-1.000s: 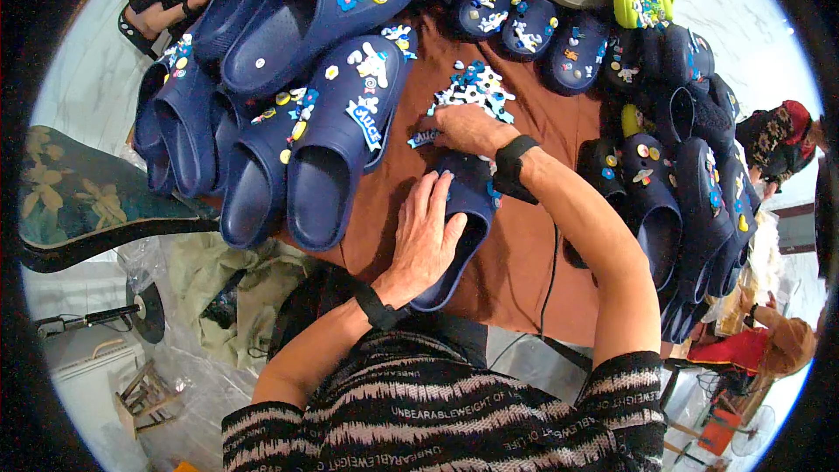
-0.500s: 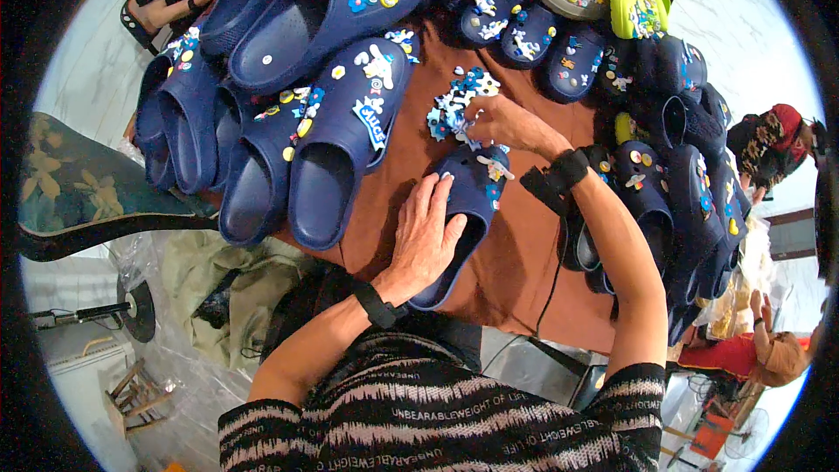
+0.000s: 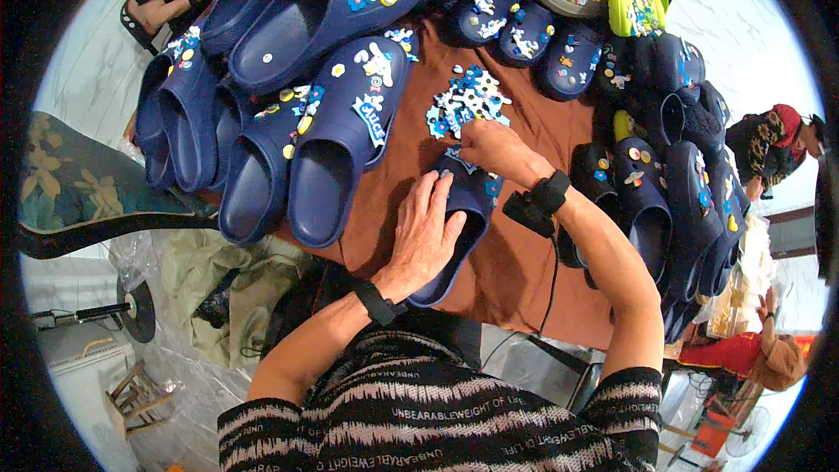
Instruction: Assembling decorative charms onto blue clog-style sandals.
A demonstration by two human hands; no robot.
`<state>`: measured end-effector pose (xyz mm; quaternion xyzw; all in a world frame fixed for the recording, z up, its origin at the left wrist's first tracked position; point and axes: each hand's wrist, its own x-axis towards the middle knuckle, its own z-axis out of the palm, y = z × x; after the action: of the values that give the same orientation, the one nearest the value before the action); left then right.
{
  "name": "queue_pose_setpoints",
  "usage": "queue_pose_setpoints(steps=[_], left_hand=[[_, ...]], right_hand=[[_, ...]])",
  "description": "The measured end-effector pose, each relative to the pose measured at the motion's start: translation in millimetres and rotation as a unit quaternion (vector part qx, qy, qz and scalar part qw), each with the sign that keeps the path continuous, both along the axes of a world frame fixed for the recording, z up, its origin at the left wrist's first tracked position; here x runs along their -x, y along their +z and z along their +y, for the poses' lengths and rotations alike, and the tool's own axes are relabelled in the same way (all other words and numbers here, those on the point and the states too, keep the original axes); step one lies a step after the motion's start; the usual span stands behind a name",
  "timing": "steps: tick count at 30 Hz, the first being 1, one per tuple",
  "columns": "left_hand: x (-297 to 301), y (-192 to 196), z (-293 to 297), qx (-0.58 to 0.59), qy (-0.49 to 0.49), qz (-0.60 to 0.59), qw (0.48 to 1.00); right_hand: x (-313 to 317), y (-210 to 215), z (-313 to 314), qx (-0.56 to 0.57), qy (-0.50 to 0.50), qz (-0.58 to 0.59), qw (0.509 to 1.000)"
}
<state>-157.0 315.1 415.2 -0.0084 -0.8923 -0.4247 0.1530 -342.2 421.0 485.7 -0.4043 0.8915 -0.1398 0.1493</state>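
A navy clog [image 3: 461, 210] lies in front of me, its toe pointing away. My left hand [image 3: 421, 232] grips its left side, fingers along the upper and thumb by the opening. My right hand [image 3: 502, 153] is closed over the toe, its fingertips pressed at a white and blue shoe charm [image 3: 454, 158]. That charm is mostly covered by the fingers. Another charm [image 3: 493, 190] sits on the clog's right side. Just beyond the toe, a heap of white, blue and black shoe charms [image 3: 472, 96] lies on the brown cloth [image 3: 533, 271].
Decorated navy clogs [image 3: 328, 183] stand stacked at left, with more clogs [image 3: 642, 201] along the right and far side. A lime green clog [image 3: 638, 9] is at the far right. A black cable [image 3: 552, 288] runs down from my right wrist. Other people sit around the table.
My right hand has moved from the charm heap back toward me onto the clog's toe, uncovering the heap. My left hand stays on the clog.
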Motion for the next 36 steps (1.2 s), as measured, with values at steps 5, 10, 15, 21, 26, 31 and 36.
queue_pose_setpoints(steps=[5, 10, 15, 21, 26, 31, 36], left_hand=[[0.4, -2.0, 0.6, 0.01, 0.004, 0.005, 1.0], [0.0, -1.7, 0.6, 0.021, 0.002, 0.001, 1.0], [1.8, -0.7, 2.3, 0.007, -0.004, 0.0, 1.0], [2.7, -0.5, 1.0, -0.012, -0.01, -0.005, 1.0], [0.9, -5.1, -2.2, -0.111, 0.008, 0.012, 0.994], [1.3, -7.4, -14.0, -0.172, 0.024, 0.023, 0.985], [15.6, 8.3, -30.9, -0.16, 0.038, 0.022, 0.986]], right_hand=[[1.7, -0.4, -11.9, -0.148, 0.009, 0.07, 0.986], [4.2, 3.2, -14.5, -0.187, 0.027, 0.065, 0.98], [11.3, -13.3, -6.9, -0.183, 0.038, 0.136, 0.973], [41.9, -1.9, 43.8, 0.095, -0.056, -0.078, 0.991], [31.2, -4.4, 97.5, 0.164, -0.209, -0.114, 0.957], [-19.3, -23.6, 103.8, 0.234, -0.217, -0.2, 0.926], [-40.0, -23.2, 92.5, 0.253, -0.232, -0.23, 0.911]])
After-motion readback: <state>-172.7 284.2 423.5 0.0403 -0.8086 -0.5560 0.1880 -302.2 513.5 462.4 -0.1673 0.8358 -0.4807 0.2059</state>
